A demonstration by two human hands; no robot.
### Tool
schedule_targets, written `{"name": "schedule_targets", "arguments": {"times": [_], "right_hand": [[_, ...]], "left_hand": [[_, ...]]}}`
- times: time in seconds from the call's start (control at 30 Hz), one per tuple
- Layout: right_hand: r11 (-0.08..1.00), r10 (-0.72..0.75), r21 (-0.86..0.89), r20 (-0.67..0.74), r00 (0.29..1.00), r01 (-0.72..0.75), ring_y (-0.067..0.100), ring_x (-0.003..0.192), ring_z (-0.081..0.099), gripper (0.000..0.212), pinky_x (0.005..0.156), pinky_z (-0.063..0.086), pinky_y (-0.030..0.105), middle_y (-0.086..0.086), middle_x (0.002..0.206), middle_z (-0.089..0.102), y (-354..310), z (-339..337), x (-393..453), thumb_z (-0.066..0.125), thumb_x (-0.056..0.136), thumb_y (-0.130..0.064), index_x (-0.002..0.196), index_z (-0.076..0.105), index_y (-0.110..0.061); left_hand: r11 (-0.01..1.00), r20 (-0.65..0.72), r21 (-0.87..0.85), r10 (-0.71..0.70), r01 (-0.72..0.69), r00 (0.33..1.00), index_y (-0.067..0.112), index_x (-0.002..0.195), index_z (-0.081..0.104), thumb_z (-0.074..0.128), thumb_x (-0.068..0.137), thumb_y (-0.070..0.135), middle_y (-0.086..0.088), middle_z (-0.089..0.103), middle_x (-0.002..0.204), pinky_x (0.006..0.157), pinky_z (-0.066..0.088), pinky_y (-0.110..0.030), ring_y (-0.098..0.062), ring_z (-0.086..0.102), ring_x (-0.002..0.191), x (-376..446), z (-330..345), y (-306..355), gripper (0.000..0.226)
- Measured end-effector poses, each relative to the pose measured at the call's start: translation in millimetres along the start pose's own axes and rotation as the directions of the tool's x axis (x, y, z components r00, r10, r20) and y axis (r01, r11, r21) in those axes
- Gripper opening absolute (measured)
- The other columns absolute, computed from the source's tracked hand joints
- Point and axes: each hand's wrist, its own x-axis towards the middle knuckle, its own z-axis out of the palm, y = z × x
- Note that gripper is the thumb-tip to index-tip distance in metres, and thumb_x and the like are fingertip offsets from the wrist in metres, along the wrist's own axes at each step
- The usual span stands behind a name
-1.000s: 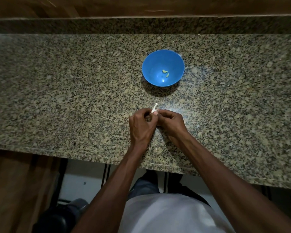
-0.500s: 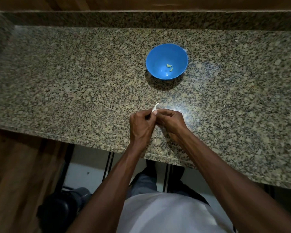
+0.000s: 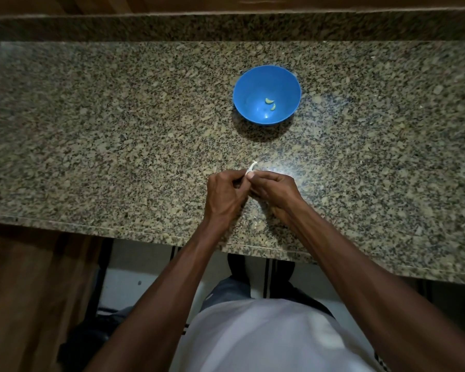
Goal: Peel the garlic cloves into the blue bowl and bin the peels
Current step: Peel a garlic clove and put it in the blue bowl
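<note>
Garlic clove still pinched between left hand and right hand; peel not off yet, bowl count unchanged at two.

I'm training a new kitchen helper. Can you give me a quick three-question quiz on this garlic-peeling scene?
1. How many peeled cloves lie in the bowl?
2. True or false: both hands are on the one clove.
3. The bowl stands: A) beyond the hands, B) at the counter's near edge, C) left of the hands.

Key: 1. Two. 2. True: left hand and right hand meet around it. 3. A.
</note>
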Motion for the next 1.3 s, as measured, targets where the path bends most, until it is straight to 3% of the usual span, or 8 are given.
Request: {"name": "schedule_targets", "arguments": {"times": [0.23,0.43,0.53,0.7,0.87,1.0,1.13,1.3], "right_hand": [[1.000,-0.028,-0.005,-0.061,0.998,0.028,0.036,0.098,0.077,0.014,0.097,0.061,0.047,0.022,0.096,0.079,5,11,2,0.085,0.084,-0.006,0.095,0.079,0.000],[0.999,-0.037,0.022,-0.085,0.996,0.039,0.037,0.097,0.077,0.015,0.092,0.063,0.044,0.023,0.096,0.079,7,14,-1,0.085,0.083,-0.005,0.095,0.079,0.002],[0.998,-0.052,0.036,-0.072,0.996,0.055,0.035,0.093,0.079,0.016,0.086,0.065,0.042,0.023,0.096,0.079,9,13,-3,0.082,0.085,0.000,0.099,0.077,0.007],[0.998,-0.057,-0.022,0.003,0.998,0.057,0.035,0.099,0.078,0.018,0.089,0.064,0.043,0.023,0.100,0.079,5,6,-2,0.080,0.088,-0.001,0.104,0.076,0.007],[0.995,-0.090,-0.041,0.033,0.995,0.091,0.040,0.107,0.074,0.028,0.098,0.060,0.050,0.028,0.110,0.075,-4,1,-4,0.080,0.087,0.000,0.112,0.073,0.010],[0.985,-0.134,-0.106,0.061,0.989,0.139,0.041,0.107,0.074,0.033,0.096,0.061,0.049,0.027,0.111,0.075,-11,1,-4,0.081,0.086,0.001,0.116,0.071,0.010],[0.968,-0.165,-0.173,0.118,0.979,0.184,0.035,0.101,0.077,0.030,0.088,0.065,0.043,0.022,0.109,0.077,-10,-1,-2,0.080,0.086,0.000,0.115,0.074,0.005],[0.907,-0.236,-0.328,0.124,0.964,0.264,0.028,0.098,0.078,0.025,0.092,0.063,0.047,0.011,0.107,0.080,-2,-2,5,0.085,0.084,-0.006,0.109,0.080,-0.007]], "left_hand": [[0.998,-0.023,-0.041,-0.048,0.047,0.999,0.008,0.107,0.080,0.067,0.100,0.026,-0.008,0.078,0.082,0.062,0.062,-0.041,-0.021,0.073,0.071,1,2,-4,0.023],[0.987,-0.032,-0.118,-0.112,0.107,0.993,0.009,0.103,0.080,0.070,0.098,0.024,-0.003,0.077,0.081,0.059,0.062,-0.043,-0.020,0.073,0.070,0,5,-5,0.019],[0.972,-0.039,-0.169,-0.173,0.164,0.984,0.009,0.111,0.078,0.075,0.094,0.029,0.008,0.076,0.085,0.062,0.065,-0.036,-0.009,0.073,0.073,0,3,-6,0.026],[0.965,-0.021,-0.203,-0.173,0.165,0.985,0.012,0.114,0.078,0.079,0.090,0.036,0.004,0.079,0.094,0.060,0.061,-0.019,0.002,0.072,0.077,1,-4,-14,0.034],[0.938,0.065,-0.286,-0.184,0.195,0.981,0.010,0.112,0.079,0.083,0.087,0.024,0.001,0.080,0.097,0.066,0.062,-0.020,0.000,0.075,0.079,5,-11,-20,0.029],[0.933,0.054,-0.327,-0.143,0.152,0.988,0.011,0.106,0.081,0.084,0.086,0.026,0.007,0.079,0.090,0.069,0.060,-0.017,0.001,0.075,0.081,8,-13,-20,0.025],[0.948,0.052,-0.265,-0.170,0.177,0.984,0.015,0.099,0.083,0.085,0.084,0.032,0.011,0.078,0.081,0.068,0.064,-0.026,0.001,0.074,0.073,11,-11,-19,0.022],[0.934,0.087,-0.220,-0.269,0.282,0.959,0.011,0.111,0.079,0.087,0.082,0.026,-0.002,0.080,0.098,0.064,0.062,-0.023,0.000,0.075,0.074,14,-7,-18,0.034]]}}
